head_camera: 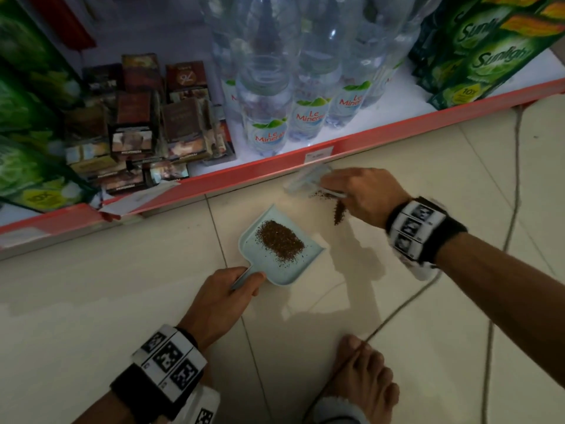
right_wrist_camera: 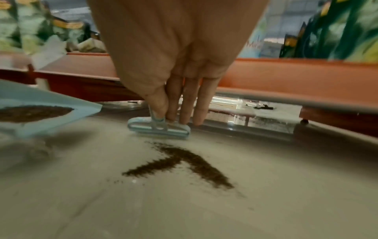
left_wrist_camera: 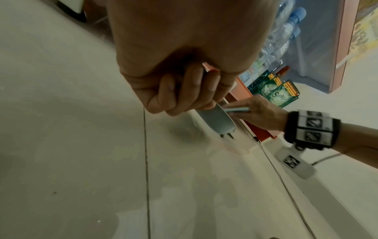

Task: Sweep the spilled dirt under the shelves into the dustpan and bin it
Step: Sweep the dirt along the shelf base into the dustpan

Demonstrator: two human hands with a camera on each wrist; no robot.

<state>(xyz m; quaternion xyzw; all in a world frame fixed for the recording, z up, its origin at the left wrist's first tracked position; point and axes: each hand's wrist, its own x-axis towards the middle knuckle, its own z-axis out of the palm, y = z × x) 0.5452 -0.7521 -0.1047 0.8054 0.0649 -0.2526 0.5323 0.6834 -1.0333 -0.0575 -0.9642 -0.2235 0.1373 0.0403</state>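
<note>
- The left hand (head_camera: 224, 290) was curled round the short handle of the pale blue dustpan (head_camera: 276, 244), fingers wrapped beneath and thumb along the top; the left wrist view showed the fingertips (left_wrist_camera: 190, 90) folded tight on the handle.
- That grip kept the pan low over the tiled floor (head_camera: 122, 301), its open mouth turned toward the shelf and the remaining spill, presumably so the next pass could be pushed straight in.
- A heap of brown dirt (head_camera: 279, 238) already lay in the middle of the pan, well back from the mouth, where it was less likely to slide out.
- The right hand (head_camera: 363, 192) held a small pale blue brush (right_wrist_camera: 158, 128) by its thin stem, pinched between thumb and straight fingers (right_wrist_camera: 189, 103), with the head on the floor just in front of the gap under the red shelf edge (head_camera: 275, 162).
- The head sat beyond the loose dirt on the floor (right_wrist_camera: 184, 163), which formed an angled streak between brush and wrist; starting behind it would let a pull draw the grains away from the shelf.
- The streak lay to the right of the pan's mouth, near but not touching it.
- More fine grains seemed to lie under the shelf, though blur made this uncertain.
- Water bottles (head_camera: 290, 99) and green detergent packs (head_camera: 486, 47) stood on the shelf above.
- No bin showed in any view, so roughly half the sweeping and all the binning seemed left.
</note>
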